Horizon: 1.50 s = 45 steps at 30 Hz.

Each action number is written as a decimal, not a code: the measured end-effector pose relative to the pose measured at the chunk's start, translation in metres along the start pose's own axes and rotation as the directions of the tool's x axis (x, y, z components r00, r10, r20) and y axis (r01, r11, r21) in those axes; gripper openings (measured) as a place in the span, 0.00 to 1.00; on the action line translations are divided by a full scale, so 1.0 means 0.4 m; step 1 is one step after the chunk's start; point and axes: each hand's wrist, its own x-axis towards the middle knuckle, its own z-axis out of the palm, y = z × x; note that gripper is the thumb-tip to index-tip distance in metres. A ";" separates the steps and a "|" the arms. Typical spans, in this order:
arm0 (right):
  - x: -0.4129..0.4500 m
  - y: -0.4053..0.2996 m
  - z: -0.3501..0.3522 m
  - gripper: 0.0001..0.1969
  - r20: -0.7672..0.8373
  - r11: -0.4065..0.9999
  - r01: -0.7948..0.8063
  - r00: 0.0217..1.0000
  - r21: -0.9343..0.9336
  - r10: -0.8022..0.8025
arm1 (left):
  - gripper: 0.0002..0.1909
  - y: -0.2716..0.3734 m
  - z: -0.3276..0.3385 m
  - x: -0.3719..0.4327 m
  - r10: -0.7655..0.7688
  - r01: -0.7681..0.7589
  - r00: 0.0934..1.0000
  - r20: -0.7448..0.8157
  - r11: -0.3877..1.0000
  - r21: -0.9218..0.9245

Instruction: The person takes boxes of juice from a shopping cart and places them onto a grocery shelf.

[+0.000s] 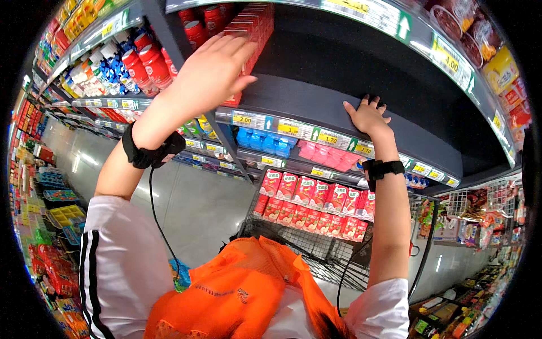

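My left hand [224,63] is stretched flat beside a row of red drink cartons [259,34] at the left end of a dark grey metal shelf [292,91]. Its fingers overlap the cartons and the thumb is apart; whether the palm touches them I cannot tell. Further right, my right hand [369,114] rests on the same shelf deck with its fingers spread, holding nothing. Both wrists wear black straps, the left one with a device [167,150] on it. Red juice cartons [313,203] stand in two tiers in a wire shopping cart [313,248] below.
Red bottles [197,31] stand behind the upright post [171,34]. Price labels [288,127] line the shelf's front edge. Blue packs [264,142] and pink packs [328,154] sit one shelf lower. An upper shelf edge [423,38] curves overhead. Cables [154,203] hang from both wrists.
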 end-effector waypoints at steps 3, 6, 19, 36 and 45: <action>0.068 0.004 0.022 0.42 0.022 0.998 -0.028 0.999 -0.056 0.029 | 0.26 -0.068 0.097 -0.084 0.007 -0.001 1.000 -0.018 0.958 0.288; 0.006 -0.089 -0.003 0.38 0.010 0.990 -0.038 0.999 -0.136 0.040 | 0.23 -0.064 0.122 -0.085 0.015 0.024 0.992 -0.123 0.950 0.310; -0.246 -0.496 0.063 0.24 -0.673 0.533 0.774 0.598 0.343 -0.436 | 0.26 -0.066 0.145 -0.171 0.093 -0.127 0.923 -0.372 0.989 -0.069; -0.214 -0.673 0.064 0.23 -0.664 -0.106 0.656 0.745 0.747 -0.069 | 0.31 -0.172 0.295 -0.208 -0.530 0.115 0.756 0.384 -0.470 -0.875; -0.223 -0.695 0.062 0.27 -0.629 0.009 0.629 0.776 0.777 0.043 | 0.28 -0.182 0.296 -0.211 -0.437 0.198 0.773 0.461 -0.524 -0.828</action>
